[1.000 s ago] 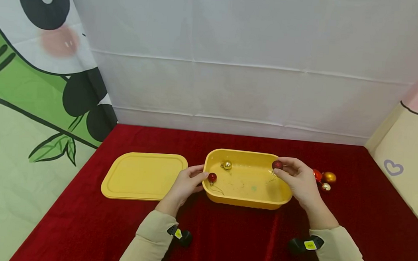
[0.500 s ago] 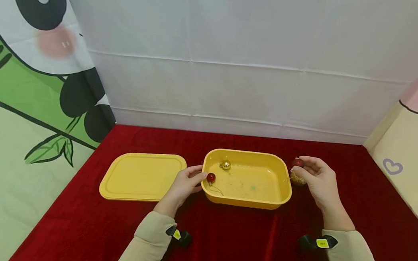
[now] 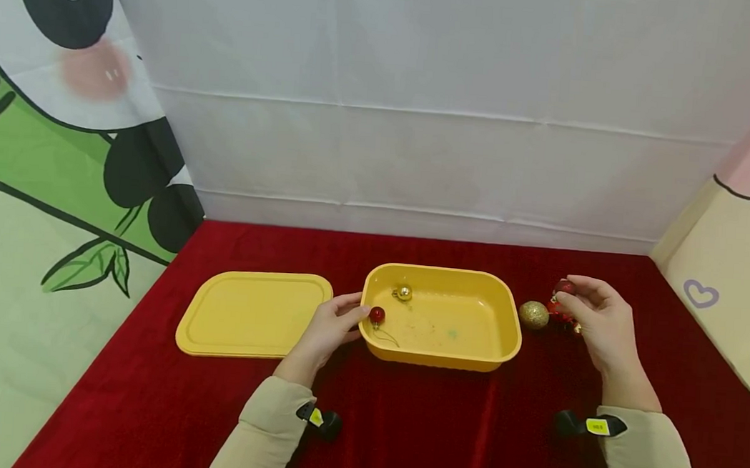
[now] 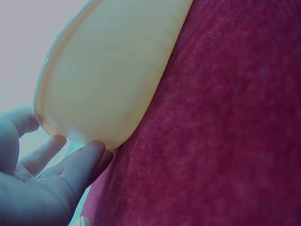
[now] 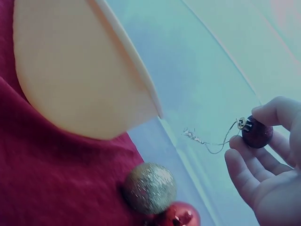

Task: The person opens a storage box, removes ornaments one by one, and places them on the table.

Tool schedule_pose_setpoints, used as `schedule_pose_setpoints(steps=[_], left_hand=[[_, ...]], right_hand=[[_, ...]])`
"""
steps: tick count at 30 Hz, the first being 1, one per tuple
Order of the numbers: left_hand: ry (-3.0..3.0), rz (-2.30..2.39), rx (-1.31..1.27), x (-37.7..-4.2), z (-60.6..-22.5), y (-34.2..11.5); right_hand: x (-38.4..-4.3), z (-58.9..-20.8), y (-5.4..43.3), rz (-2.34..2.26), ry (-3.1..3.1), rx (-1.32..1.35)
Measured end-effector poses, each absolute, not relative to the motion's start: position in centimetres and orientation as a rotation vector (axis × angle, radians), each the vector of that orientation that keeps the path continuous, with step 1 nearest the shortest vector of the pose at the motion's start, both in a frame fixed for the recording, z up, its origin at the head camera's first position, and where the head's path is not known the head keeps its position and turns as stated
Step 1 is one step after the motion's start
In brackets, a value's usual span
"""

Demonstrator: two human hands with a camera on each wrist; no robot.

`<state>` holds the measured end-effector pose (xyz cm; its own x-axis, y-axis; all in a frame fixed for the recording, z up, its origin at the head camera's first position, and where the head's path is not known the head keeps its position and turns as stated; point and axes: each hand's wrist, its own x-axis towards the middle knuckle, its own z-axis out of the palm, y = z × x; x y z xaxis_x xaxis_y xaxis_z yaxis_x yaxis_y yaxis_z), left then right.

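Observation:
My right hand (image 3: 608, 327) pinches a small dark red bauble (image 5: 257, 133) between thumb and fingers, its thin gold hanging loop dangling. It is held above the cloth, right of a yellow plastic box (image 3: 438, 359). My left hand (image 3: 328, 331) grips the box's left end, thumb at the rim and fingertips against the outer wall. Inside the box lie a shiny red bauble (image 3: 377, 315) near my thumb and a small gold bauble (image 3: 404, 292). On the cloth beside the right hand sit a glittery gold bauble (image 3: 534, 315) and a red bauble (image 5: 180, 215), partly hidden in the head view.
A flat yellow lid (image 3: 254, 315) lies left of the box on the red velvet cloth (image 3: 414, 430). A white fabric backdrop (image 3: 431, 166) rises behind, with printed cartoon panels at both sides.
My right hand has moved right, out from over the box, carrying the dark red bauble towards the baubles on the cloth. The left hand stays at the box's left end.

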<state>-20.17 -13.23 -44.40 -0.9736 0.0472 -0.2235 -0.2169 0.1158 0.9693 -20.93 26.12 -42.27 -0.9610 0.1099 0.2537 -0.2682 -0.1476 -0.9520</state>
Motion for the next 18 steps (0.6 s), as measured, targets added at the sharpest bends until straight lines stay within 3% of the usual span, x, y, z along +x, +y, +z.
schedule_pose_setpoints(steps=[18], left_hand=[[2.185,1.944,-0.179,-20.1,-44.1,-13.3]], right_hand=[[-20.8,-42.8,30.7,2.348,-1.626,-0.016]])
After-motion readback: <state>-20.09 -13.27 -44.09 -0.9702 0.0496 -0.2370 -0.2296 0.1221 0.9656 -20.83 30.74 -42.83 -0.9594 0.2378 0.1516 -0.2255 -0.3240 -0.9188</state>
